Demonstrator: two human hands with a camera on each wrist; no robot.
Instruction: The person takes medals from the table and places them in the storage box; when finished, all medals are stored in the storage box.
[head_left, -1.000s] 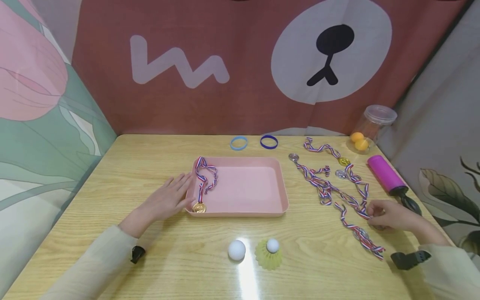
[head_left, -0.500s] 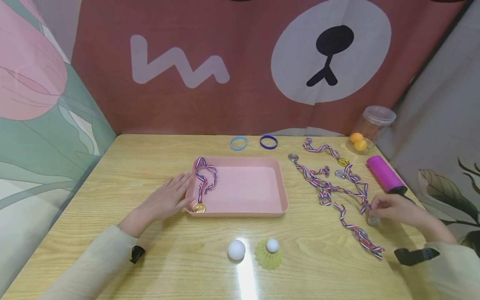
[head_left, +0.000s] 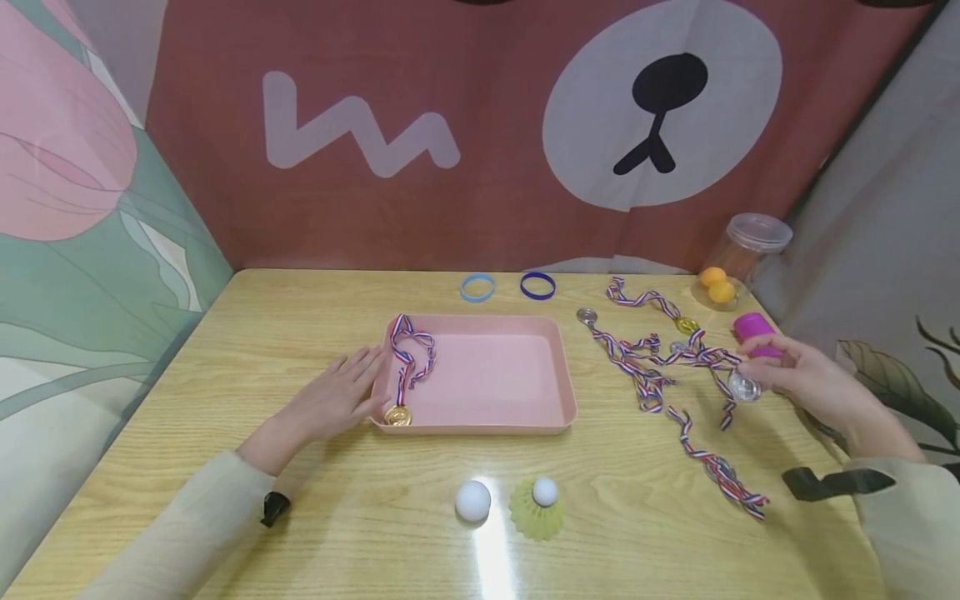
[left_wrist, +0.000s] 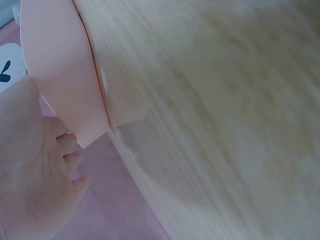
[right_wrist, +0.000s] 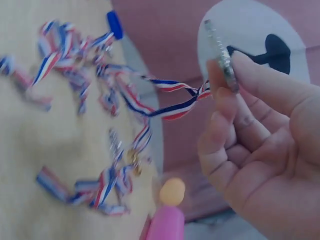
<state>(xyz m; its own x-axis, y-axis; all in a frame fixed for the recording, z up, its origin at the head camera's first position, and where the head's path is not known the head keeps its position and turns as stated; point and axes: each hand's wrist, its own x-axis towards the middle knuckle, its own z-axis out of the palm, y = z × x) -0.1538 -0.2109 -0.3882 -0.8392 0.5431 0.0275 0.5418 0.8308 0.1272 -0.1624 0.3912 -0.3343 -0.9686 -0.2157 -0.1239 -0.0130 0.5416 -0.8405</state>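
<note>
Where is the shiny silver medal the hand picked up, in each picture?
Head: silver medal at right, pinched by the right hand, ribbon trailing left.
Left wrist: not in it.
Right wrist: silver medal top centre, edge-on between fingertips.
Shared landmark: pink pump.

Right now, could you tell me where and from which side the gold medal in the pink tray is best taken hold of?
Probably by the disc. The gold medal lies flat in the tray's near-left corner, close to the left hand, its ribbon looped loosely behind. Come from above and pinch across the disc's edges; the tray wall blocks a sideways grip.
</note>
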